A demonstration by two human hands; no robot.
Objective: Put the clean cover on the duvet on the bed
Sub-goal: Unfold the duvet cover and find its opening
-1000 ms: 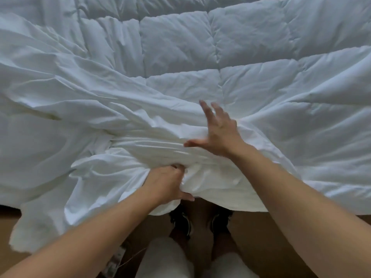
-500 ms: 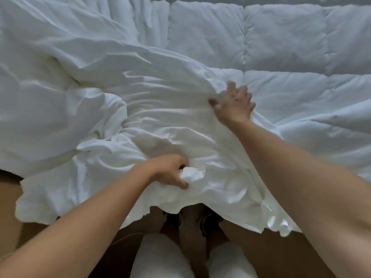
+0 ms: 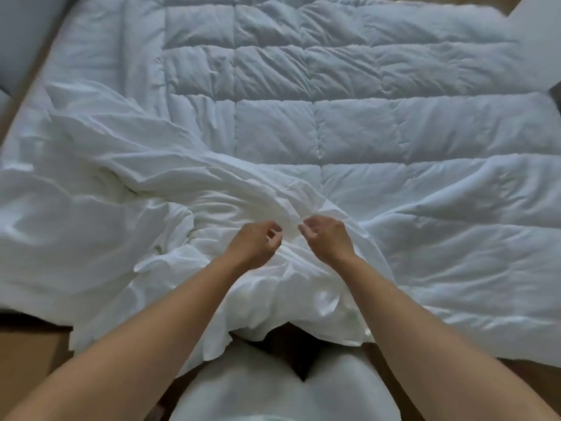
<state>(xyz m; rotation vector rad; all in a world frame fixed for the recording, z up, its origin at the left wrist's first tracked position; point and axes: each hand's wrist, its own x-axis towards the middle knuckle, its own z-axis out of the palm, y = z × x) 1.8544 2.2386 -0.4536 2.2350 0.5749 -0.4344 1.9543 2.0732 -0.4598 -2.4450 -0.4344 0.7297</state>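
Both hands have come together! A moment ago the right grip (image 3: 329, 238) was stretched out at the far fold of the cover (image 3: 121, 208) while the left grip (image 3: 255, 243) clutched a bunch near the bed's near edge. Now they hover side by side over the heaped cloth, fingers curled, close but apart. Whether either one is pinching fabric I cannot tell, as the blur hides it.

The cover lies crumpled across the near-left part of the bed, one flap spilling over the near edge towards the floor (image 3: 30, 344). The quilted duvet (image 3: 394, 132) is spread flat beneath it, bare along the far edge and out to the right-hand corners.

This looks like the hunt for the opening. The smart play is to find the hem, part it with both hands and work along to a corner, rather than dragging the whole heap.

As for the cover as a bag, nothing appears to be inside yet. The duvet sits wholly outside, underneath.
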